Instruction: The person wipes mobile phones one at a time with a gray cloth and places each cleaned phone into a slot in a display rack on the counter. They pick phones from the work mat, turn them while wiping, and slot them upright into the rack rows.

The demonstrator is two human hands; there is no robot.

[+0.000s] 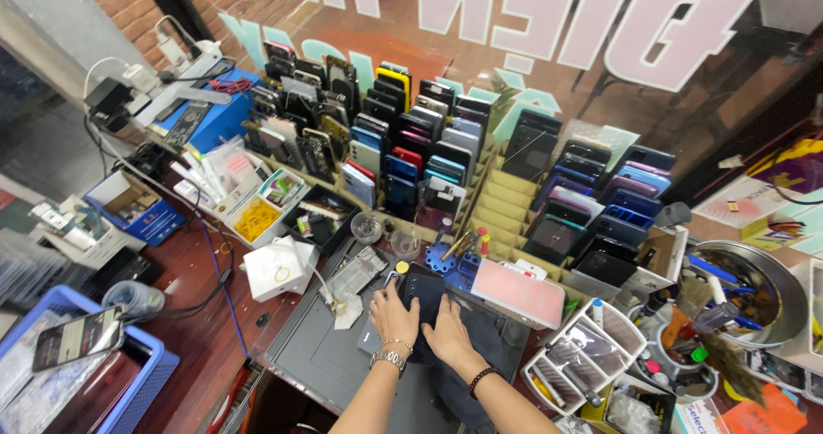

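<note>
Both hands pressed on dark phone (423,295), flat on grey mat (326,353) before phone rack (506,196). Left hand (393,314) gripped its left edge, right hand (447,333) its right. White box (276,269) left.

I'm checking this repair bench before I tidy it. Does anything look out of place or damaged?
Nothing looks spilled or broken. Both hands, left hand and right hand, press on a dark phone lying on the grey mat. The oddest item is a phone lying tilted across the blue basket at far left.
</note>
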